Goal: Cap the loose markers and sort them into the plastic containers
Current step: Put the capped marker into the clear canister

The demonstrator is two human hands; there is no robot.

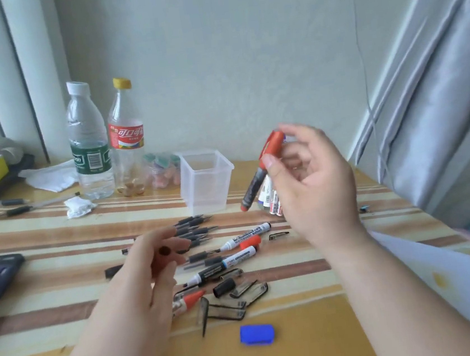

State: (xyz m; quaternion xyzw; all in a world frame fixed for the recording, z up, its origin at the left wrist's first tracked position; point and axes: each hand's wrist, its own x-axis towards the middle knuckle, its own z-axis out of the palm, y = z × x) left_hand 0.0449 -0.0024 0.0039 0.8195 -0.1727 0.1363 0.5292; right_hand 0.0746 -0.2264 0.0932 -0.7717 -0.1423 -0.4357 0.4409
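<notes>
The right hand [314,186] clamps its grip on a red-capped marker [259,172] over the glossy striped tabletop [58,230], near a translucent square container [206,181]. The left hand [151,275] curls; whether its grip holds anything cannot be told.

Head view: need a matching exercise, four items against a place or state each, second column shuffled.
Column one:
1. red-capped marker
2. clear tub
3. blue block
4. cola bottle

Column two:
A. lies alone near the front of the table
B. stands behind the loose markers
C. has a yellow cap
D. held in the grip of the right hand

Pairs: 1-D, 2-B, 3-A, 4-C.
</notes>
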